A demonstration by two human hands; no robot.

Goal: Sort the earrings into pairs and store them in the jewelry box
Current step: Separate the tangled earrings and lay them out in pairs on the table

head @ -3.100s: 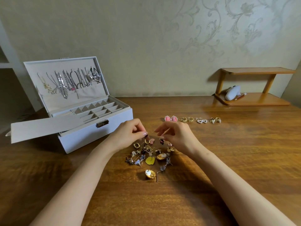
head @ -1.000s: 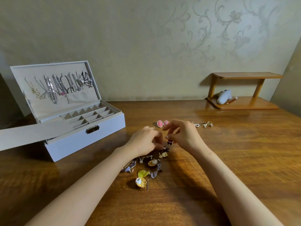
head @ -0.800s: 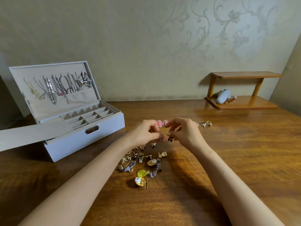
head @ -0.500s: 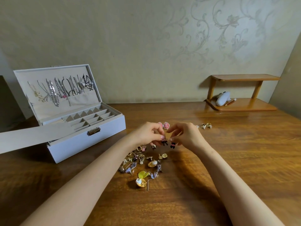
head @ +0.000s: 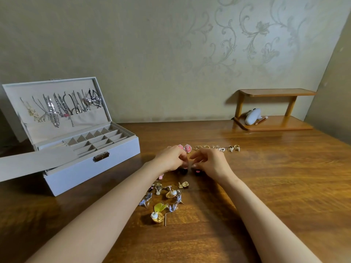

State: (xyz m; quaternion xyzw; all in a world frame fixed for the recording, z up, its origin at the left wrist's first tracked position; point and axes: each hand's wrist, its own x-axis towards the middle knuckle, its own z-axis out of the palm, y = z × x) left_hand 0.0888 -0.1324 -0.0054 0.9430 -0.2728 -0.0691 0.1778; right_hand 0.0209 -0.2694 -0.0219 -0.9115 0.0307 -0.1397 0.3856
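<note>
Partly under hands (head: 171,158), dark earrings (head: 183,171).

On the table (head: 275,186), the jewelry box (head: 91,168) sits far left, the loose earrings (head: 163,198) lie near the middle, the paired earrings (head: 202,147) line up behind them, and a shelf (head: 273,124) stands far right.

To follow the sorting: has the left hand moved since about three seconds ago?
Yes. The left hand has moved forward and to the right. It was short of the pink earrings then, and now its knuckles partly cover one in the view.
</note>
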